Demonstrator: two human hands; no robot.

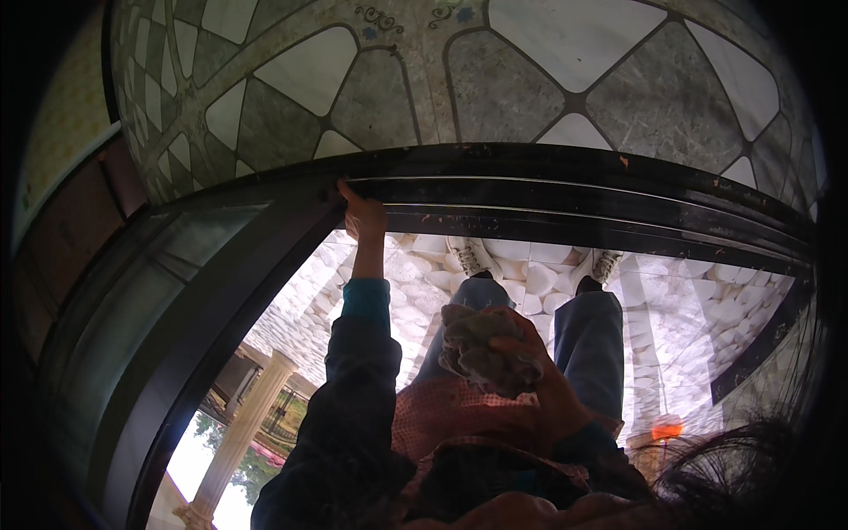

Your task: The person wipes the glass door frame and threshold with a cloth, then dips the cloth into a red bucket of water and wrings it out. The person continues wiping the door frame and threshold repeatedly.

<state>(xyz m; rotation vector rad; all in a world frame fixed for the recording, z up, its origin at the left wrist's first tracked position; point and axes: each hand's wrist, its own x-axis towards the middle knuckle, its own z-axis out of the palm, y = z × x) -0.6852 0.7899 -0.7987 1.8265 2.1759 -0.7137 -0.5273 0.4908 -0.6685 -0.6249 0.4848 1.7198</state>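
My left hand [364, 216] is at the edge of a dark sliding door's frame [300, 196], near its lower corner. One finger stretches along the frame while the others curl at its edge, partly hidden. In front of my body, my right hand [528, 346] is closed round a bunched, greyish-brown cloth [481, 344]. The cloth hangs above my knees, apart from the door. Beyond my left hand runs the dark door track [548, 187], with thin bright rails and bits of debris on it.
Patterned grey and white tiles [521, 84] cover the floor beyond the track. My white shoes [473, 256] stand on pebble-patterned flooring [424, 265] just behind the track. A small orange object [667, 431] lies at the lower right. A pale column [243, 424] rises outside at the lower left.
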